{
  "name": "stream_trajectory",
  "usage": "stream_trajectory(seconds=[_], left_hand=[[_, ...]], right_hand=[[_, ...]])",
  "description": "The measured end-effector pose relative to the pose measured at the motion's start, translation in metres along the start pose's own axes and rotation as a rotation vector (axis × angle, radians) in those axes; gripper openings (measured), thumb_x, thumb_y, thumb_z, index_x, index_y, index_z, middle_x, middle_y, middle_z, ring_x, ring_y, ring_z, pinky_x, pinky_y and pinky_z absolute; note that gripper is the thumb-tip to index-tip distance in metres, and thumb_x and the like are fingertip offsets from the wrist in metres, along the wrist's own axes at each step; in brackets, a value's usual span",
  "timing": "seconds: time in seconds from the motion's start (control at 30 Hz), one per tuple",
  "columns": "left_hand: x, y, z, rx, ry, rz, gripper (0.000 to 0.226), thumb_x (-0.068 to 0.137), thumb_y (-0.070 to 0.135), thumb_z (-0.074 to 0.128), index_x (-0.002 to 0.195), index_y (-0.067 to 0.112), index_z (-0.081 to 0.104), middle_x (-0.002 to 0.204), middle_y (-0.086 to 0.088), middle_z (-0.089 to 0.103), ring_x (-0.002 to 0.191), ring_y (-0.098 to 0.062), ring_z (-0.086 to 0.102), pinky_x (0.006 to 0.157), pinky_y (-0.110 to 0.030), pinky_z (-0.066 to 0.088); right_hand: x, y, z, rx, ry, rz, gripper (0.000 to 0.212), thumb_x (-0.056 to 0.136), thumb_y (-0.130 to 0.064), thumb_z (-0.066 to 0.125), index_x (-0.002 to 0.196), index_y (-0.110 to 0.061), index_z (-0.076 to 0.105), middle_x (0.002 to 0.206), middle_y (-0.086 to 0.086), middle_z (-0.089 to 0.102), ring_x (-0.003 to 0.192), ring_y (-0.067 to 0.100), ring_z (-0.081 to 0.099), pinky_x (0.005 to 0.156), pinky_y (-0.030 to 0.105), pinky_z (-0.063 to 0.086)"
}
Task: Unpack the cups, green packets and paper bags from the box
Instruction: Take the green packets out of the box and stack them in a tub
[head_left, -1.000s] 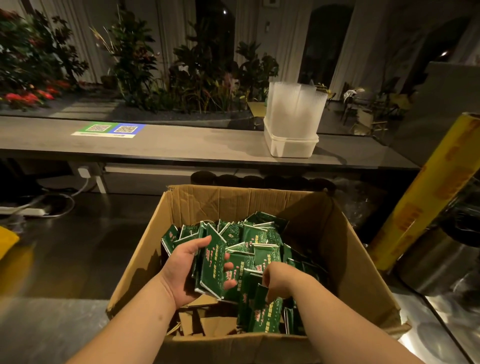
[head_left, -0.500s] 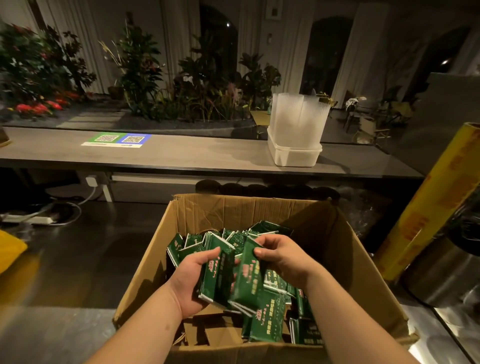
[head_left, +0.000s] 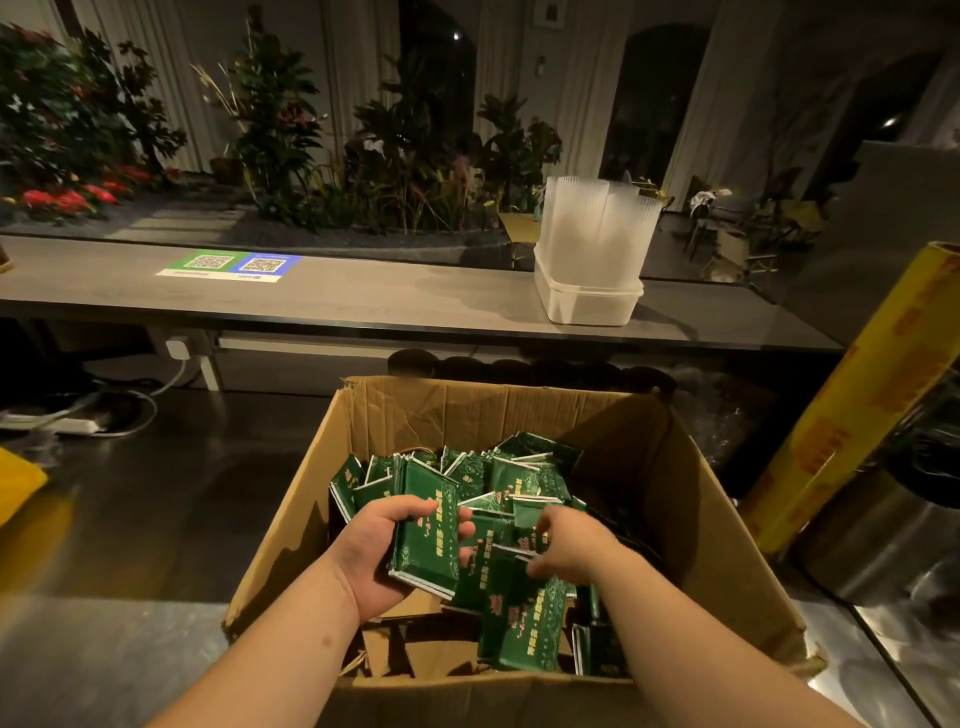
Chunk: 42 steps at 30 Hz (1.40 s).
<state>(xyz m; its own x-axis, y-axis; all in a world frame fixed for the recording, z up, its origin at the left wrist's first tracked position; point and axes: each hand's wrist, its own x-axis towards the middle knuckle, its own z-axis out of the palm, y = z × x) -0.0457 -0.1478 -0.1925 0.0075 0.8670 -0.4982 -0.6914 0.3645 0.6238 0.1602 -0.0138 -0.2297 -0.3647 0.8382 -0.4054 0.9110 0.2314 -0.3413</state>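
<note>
— Fingers (head_left: 415, 512) of the left hand (head_left: 387, 556) are seen curled round a stack of green packets (head_left: 426, 535), thumb over the top edge; the stack is clamped upright above the box (head_left: 670, 499). And the right?

— Right hand (head_left: 569, 553) is pushed in among the loose green packets (head_left: 524, 618), fingers bent down into the pile. Whether anything is actually pinched cannot be told; the fingertips are hidden.

— Box contents?

— Packets heaped across the middle and right of the box; brown paper (head_left: 415, 631) is glimpsed under them at the near left corner. No cups can be made out inside.

— Beyond the box?

— Dark round shapes (head_left: 519, 366) are noted just behind its far wall, unclear. A yellow roll (head_left: 857, 410) is leaned at the right. Farther back, a counter (head_left: 363, 296) is recorded with a QR-code sheet (head_left: 231, 266) to the left and a white tub (head_left: 587, 296) filled with clear upright pieces to the right. Plants (head_left: 291, 130) are seen beyond.
</note>
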Motion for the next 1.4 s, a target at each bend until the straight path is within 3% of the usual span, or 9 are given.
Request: stream_trajectory(seconds=[0.13,0.4,0.67,0.83,0.9,1.0,1.13,1.3,1.4], left_hand=[[0.003,-0.002,-0.001,-0.004,0.046,-0.003,0.051,0.086,0.013,0.056,0.13,-0.012,0.059,0.11,-0.029,0.064,0.095,-0.039,0.062,0.091,-0.051,0.05],[0.002,0.002,0.0,-0.082,0.134,0.062,0.06,0.081,0.016,0.061,0.133,-0.012,0.056,0.106,-0.027,0.061,0.086,-0.033,0.063,0.076,-0.045,0.053],[-0.003,0.001,0.001,-0.088,0.129,0.067,0.05,0.084,0.018,0.061,0.124,-0.011,0.062,0.104,-0.025,0.064,0.089,-0.033,0.064,0.078,-0.044,0.051],[-0.001,0.002,0.0,-0.065,0.078,0.088,0.044,0.083,0.022,0.061,0.114,-0.008,0.067,0.102,-0.025,0.066,0.089,-0.035,0.063,0.085,-0.047,0.05],[-0.002,0.002,-0.001,-0.013,0.035,0.042,0.043,0.086,0.025,0.061,0.113,-0.006,0.07,0.11,-0.026,0.067,0.099,-0.039,0.063,0.102,-0.053,0.046],[-0.005,0.001,0.002,0.02,-0.063,-0.044,0.049,0.091,0.032,0.059,0.122,-0.004,0.071,0.13,-0.028,0.063,0.12,-0.043,0.058,0.118,-0.059,0.032],[-0.009,0.001,0.005,-0.02,-0.111,-0.034,0.054,0.095,0.044,0.055,0.124,0.001,0.071,0.134,-0.031,0.061,0.132,-0.05,0.051,0.115,-0.063,0.034],[-0.008,0.001,0.005,-0.023,-0.042,0.014,0.043,0.092,0.018,0.059,0.13,-0.003,0.064,0.129,-0.032,0.063,0.115,-0.049,0.062,0.108,-0.062,0.042],[-0.007,0.003,0.005,-0.129,-0.022,0.102,0.045,0.09,0.013,0.054,0.131,-0.004,0.061,0.132,-0.029,0.063,0.107,-0.042,0.063,0.109,-0.059,0.042]], right_hand=[[-0.001,0.009,0.014,-0.001,-0.129,0.018,0.061,0.081,-0.021,0.085,0.134,-0.019,0.056,0.13,0.004,0.062,0.118,0.025,0.062,0.102,0.041,0.054],[0.008,0.016,0.013,0.297,-0.118,-0.1,0.021,0.086,-0.012,0.079,0.086,-0.017,0.058,0.1,0.007,0.068,0.093,0.019,0.068,0.086,0.036,0.061],[-0.005,0.011,-0.006,0.529,-0.23,-0.101,0.02,0.093,-0.001,0.067,0.11,-0.011,0.069,0.113,0.007,0.069,0.102,0.021,0.07,0.083,0.034,0.063],[-0.014,0.012,-0.027,1.231,-0.353,-0.226,0.024,0.09,0.007,0.064,0.112,-0.001,0.061,0.115,0.022,0.069,0.105,0.035,0.07,0.084,0.044,0.061],[-0.015,0.003,-0.028,1.261,-0.421,-0.31,0.029,0.09,0.006,0.064,0.119,0.0,0.06,0.113,0.021,0.069,0.105,0.035,0.069,0.085,0.043,0.06],[-0.013,-0.022,-0.025,1.239,-0.344,-0.369,0.015,0.091,0.011,0.06,0.099,-0.001,0.062,0.103,0.019,0.071,0.095,0.031,0.071,0.08,0.041,0.059],[-0.012,-0.054,-0.022,1.183,-0.243,-0.393,0.016,0.09,0.009,0.065,0.09,-0.007,0.063,0.094,0.013,0.073,0.089,0.026,0.072,0.08,0.036,0.058],[-0.004,-0.077,-0.018,0.955,0.006,-0.41,0.023,0.086,-0.016,0.08,0.107,-0.015,0.07,0.104,0.002,0.071,0.097,0.019,0.069,0.076,0.027,0.054],[0.016,-0.06,-0.007,0.823,0.304,-0.099,0.022,0.092,-0.036,0.073,0.105,-0.019,0.066,0.102,0.002,0.069,0.095,0.02,0.066,0.084,0.041,0.058]])
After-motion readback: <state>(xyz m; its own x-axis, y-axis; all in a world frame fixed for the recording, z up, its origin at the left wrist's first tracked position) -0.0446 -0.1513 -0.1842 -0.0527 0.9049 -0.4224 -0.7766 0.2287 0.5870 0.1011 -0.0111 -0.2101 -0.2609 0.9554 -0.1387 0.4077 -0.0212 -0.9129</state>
